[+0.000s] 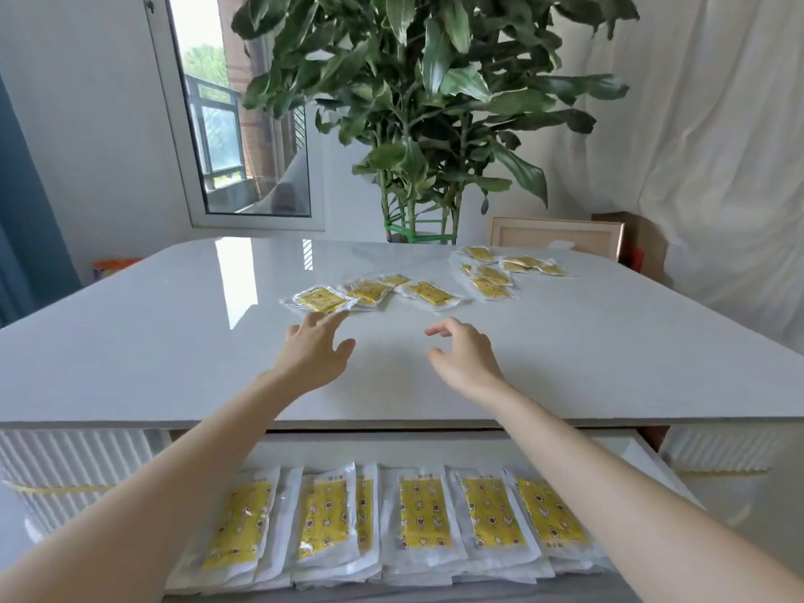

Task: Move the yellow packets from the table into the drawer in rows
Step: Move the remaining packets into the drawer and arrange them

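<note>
Yellow packets in clear wrappers lie on the white table (174,341) in two loose groups: a near group (370,293) in the middle and a far group (500,272) toward the back right. Below the table's front edge, the open drawer (644,454) holds a row of several yellow packets (417,515) laid side by side, some stacked. My left hand (313,354) reaches over the table, fingers spread, its fingertips just short of the nearest packet (319,299). My right hand (465,354) hovers beside it with fingers loosely curled, holding nothing.
A large leafy potted plant (426,102) stands behind the table's far edge. A wooden frame (557,237) leans at the back right, before a white curtain. A window (235,124) is at the back left. White ribbed cabinet fronts (74,463) flank the drawer.
</note>
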The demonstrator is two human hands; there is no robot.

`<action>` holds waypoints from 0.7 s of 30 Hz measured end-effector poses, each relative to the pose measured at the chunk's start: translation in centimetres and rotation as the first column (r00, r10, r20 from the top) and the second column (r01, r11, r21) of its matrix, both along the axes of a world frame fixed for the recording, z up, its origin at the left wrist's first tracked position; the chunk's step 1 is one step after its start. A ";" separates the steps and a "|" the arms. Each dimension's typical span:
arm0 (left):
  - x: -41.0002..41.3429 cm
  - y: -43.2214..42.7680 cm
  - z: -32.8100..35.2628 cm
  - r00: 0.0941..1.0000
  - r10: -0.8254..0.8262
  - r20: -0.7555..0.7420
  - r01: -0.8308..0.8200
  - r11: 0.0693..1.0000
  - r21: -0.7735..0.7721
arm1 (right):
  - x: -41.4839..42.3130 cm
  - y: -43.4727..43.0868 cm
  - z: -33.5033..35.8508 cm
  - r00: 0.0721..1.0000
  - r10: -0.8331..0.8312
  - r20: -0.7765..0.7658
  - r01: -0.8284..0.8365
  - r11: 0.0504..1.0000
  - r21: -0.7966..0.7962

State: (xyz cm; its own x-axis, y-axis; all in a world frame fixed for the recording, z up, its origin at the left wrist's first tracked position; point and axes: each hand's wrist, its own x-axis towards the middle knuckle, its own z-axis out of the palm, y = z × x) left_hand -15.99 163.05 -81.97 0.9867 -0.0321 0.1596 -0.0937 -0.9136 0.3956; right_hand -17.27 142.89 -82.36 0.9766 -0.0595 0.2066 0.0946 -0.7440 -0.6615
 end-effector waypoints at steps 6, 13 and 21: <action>7.8 1.2 -1.9 0.988 0.152 -0.011 -0.152 0.987 -0.044 | 7.1 2.1 -1.7 0.996 0.073 0.058 -0.058 0.972 -0.230; 14.4 2.1 -3.3 0.978 0.189 0.087 -0.179 0.978 -0.105 | 15.6 5.2 -2.6 0.979 0.174 0.108 -0.116 0.906 -0.407; 17.2 3.5 -3.4 0.978 0.207 -0.003 -0.207 0.978 -0.014 | 20.9 7.4 -3.6 0.979 0.201 -0.031 -0.194 0.877 -0.440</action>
State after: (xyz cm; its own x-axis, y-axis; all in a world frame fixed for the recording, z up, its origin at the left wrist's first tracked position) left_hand 1.22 166.60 -85.39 0.9720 0.1748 0.1570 0.0972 -0.9075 0.4086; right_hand 3.60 150.30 -85.91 0.9549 0.2349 0.1814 0.2779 -0.9222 -0.2688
